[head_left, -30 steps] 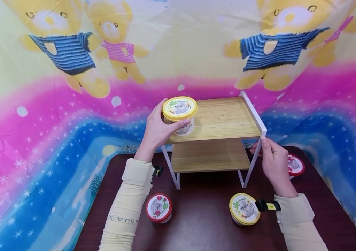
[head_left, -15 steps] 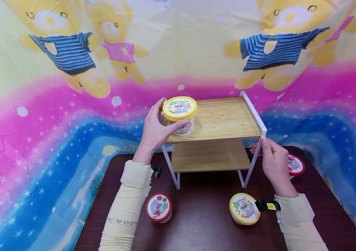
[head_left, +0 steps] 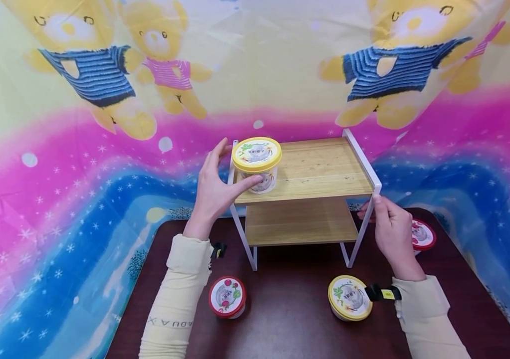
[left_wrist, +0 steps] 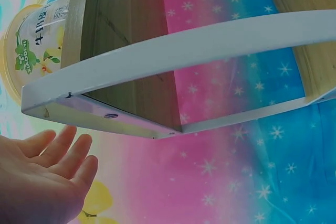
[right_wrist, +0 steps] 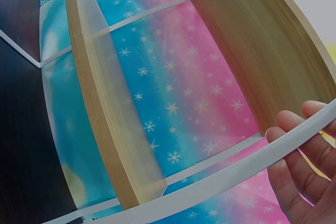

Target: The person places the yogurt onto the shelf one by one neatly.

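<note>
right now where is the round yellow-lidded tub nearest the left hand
In the head view, the tub stands at left on the white-framed wooden rack's top board, beside the left hand.

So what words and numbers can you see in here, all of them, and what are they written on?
"牛奶", then a partly hidden character: side of the cup on the shelf.
"XIAO...", ending unclear: that cup's green leaf mark.
"AQUA X", it seems, upside down: left sleeve.
Too small or blurred to read surely: yellow lids, red lids, right strap's yellow tag.
No numbers I can read.
</note>
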A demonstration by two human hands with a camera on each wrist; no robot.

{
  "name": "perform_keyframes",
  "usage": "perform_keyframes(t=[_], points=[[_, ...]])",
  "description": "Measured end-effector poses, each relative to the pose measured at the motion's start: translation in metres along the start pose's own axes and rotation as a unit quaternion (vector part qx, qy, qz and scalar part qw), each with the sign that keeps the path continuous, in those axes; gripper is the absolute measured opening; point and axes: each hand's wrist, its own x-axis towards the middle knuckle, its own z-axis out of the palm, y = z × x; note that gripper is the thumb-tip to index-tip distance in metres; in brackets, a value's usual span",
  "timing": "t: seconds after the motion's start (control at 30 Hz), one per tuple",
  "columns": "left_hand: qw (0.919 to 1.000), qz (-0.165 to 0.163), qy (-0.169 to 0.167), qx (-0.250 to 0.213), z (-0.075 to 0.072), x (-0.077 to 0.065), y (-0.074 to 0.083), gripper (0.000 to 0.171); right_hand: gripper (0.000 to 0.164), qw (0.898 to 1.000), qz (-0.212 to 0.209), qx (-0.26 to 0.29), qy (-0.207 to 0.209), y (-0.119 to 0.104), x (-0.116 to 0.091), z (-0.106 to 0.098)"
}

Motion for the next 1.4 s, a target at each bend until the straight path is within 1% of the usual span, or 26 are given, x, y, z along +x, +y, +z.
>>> perform_keyframes(t=[0.37, 0.6, 0.8, 1.03, 1.23, 1.4], points=[[0.9997, 0.008, 0.021, -0.007, -0.004, -0.010, -0.007, 0.103, 0.048, 1.000, -0.003, 0.001, 0.002, 0.001, 0.001, 0.002], [0.9995, 0.002, 0.031, -0.007, -0.009, -0.018, -0.014, 0.099, 0.048, 1.000, 0.002, -0.006, 0.001, -0.001, 0.000, 0.001], [0.9993, 0.010, 0.035, -0.013, -0.009, -0.027, -0.021, 0.095, 0.051, 1.000, 0.007, -0.004, -0.006, 0.000, 0.000, -0.001], [0.9985, 0.020, 0.045, -0.026, -0.010, -0.037, -0.030, 0.096, 0.050, 1.000, 0.010, -0.007, -0.005, -0.001, -0.001, -0.001], [0.9986, 0.013, 0.046, -0.023, -0.011, -0.045, -0.035, 0.096, 0.048, 1.000, 0.008, -0.004, -0.004, -0.002, -0.001, -0.001], [0.9985, 0.009, 0.045, -0.029, -0.012, -0.051, -0.039, 0.096, 0.046, 1.000, 0.007, -0.001, -0.003, -0.002, 0.000, 0.000]])
